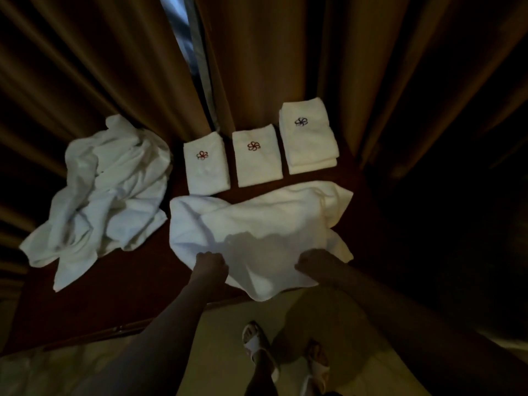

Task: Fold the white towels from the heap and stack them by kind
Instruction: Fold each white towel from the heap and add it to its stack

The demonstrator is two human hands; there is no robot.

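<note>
Left hand (211, 262) and right hand (311, 262) each grip the near hem of the towel (257, 221), spread at tabletop (137, 270) near edge w/ one corner overhanging. Risk: uneven pull skews fold, or cloth slides off edge.

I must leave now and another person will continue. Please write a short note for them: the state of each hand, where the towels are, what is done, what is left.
Left hand and right hand: each grips the near edge of the unfolded towel spread on the dark table.
Done: three folded stacks at the back: two with red emblems, one with a dark emblem.
Left: fold this towel, stack it by kind, then the heap on the left.
</note>
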